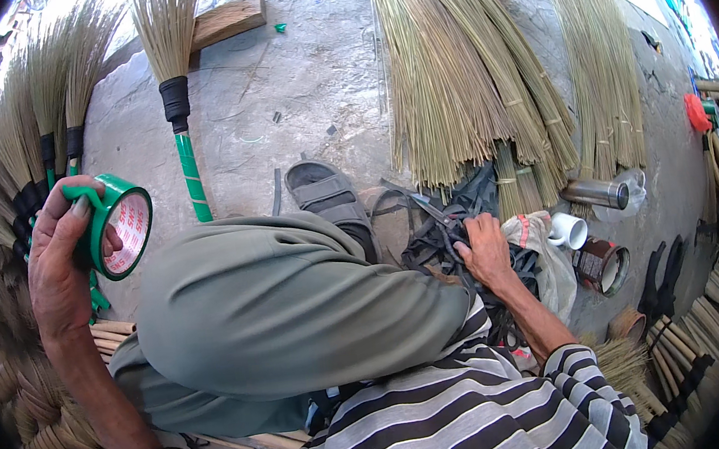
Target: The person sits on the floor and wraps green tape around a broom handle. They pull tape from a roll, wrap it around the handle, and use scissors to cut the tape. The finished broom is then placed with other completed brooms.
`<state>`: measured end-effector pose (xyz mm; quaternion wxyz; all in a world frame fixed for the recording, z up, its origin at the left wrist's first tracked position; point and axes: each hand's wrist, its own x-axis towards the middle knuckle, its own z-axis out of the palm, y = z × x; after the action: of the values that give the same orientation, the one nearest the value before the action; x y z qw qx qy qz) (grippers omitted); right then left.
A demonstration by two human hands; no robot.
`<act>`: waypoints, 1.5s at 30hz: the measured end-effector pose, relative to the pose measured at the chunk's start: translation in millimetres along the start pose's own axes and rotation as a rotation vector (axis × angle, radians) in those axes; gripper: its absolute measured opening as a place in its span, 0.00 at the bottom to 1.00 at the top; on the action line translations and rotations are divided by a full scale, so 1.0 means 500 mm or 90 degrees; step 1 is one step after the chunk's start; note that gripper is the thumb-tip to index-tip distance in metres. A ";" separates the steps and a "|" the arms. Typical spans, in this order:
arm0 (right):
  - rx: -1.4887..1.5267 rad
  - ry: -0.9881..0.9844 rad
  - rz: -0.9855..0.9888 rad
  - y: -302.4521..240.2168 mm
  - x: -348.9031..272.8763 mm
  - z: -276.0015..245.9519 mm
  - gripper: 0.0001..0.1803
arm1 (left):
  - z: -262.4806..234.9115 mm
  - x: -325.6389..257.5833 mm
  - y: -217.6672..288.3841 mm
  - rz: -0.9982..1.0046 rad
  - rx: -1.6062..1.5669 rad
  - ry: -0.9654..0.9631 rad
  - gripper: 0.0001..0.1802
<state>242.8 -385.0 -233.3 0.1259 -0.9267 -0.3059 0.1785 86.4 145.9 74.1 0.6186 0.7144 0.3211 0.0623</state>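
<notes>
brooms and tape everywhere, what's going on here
A person in a striped shirt sits on the concrete floor among brooms. The left hand holds up a green tape roll, its grip closed around it. The right hand reaches down into a pile of black straps with scissors there; whether it holds them is unclear. A broom with a green-wrapped handle lies ahead, beside straw bundles.

The left hand point(60, 256) grips a roll of green tape point(119, 225) at nine o'clock, while the right hand point(487, 250) reaches into a tangle of black straps point(455, 214) at three o'clock — scissors point(430, 210) at its fingertips — with broom-straw bundles point(465, 64) fanned out at one o'clock.
</notes>
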 end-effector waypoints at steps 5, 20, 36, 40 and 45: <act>0.116 0.072 0.054 -0.002 -0.005 0.007 0.25 | 0.007 0.003 0.000 0.002 -0.002 -0.011 0.14; 0.244 0.050 0.178 -0.088 0.144 0.147 0.13 | 0.008 -0.019 0.001 -0.013 -0.015 0.035 0.13; 0.581 0.045 0.139 -0.125 0.211 0.009 0.07 | -0.066 0.011 -0.007 -0.017 -0.018 0.033 0.12; 0.532 0.137 0.063 -0.196 0.382 -0.004 0.08 | -0.108 0.045 -0.056 -0.055 -0.041 0.059 0.11; 0.454 0.169 -0.007 -0.302 0.656 0.001 0.09 | -0.116 0.083 -0.219 -0.141 -0.150 0.053 0.11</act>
<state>409.5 -66.2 -265.1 0.4799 -0.8382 -0.2103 0.1515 48.9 220.2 -26.6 0.6876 0.5937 0.4137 0.0604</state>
